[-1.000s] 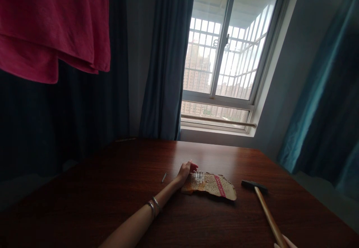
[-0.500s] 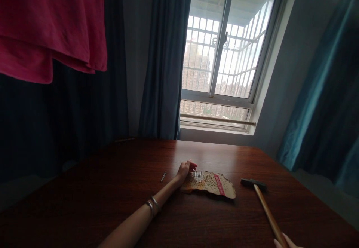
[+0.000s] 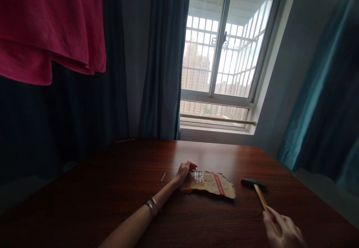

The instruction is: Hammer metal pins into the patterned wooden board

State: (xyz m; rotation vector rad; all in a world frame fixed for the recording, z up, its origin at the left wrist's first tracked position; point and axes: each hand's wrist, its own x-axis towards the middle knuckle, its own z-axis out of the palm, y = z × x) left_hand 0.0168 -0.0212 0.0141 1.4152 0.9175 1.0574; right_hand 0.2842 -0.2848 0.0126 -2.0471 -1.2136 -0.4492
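Observation:
A flat, pale wooden board (image 3: 213,186) full of small holes, with a red stripe, lies on the dark wooden table (image 3: 117,188). Several nails (image 3: 198,173) stand upright near its left end. My left hand (image 3: 185,170) rests at the board's left edge beside the nails, fingers curled against it. A hammer (image 3: 256,190) with a dark head and wooden handle lies to the right of the board. My right hand (image 3: 282,231) is wrapped round the handle at the lower right.
One loose nail (image 3: 163,176) lies on the table left of my left hand. Behind the table are a barred window (image 3: 221,57), blue curtains (image 3: 164,61) on both sides, and a red cloth (image 3: 50,27) hanging at upper left.
My right hand has slid up the hammer handle and come further into view. The hammer head, board and left hand stay in place.

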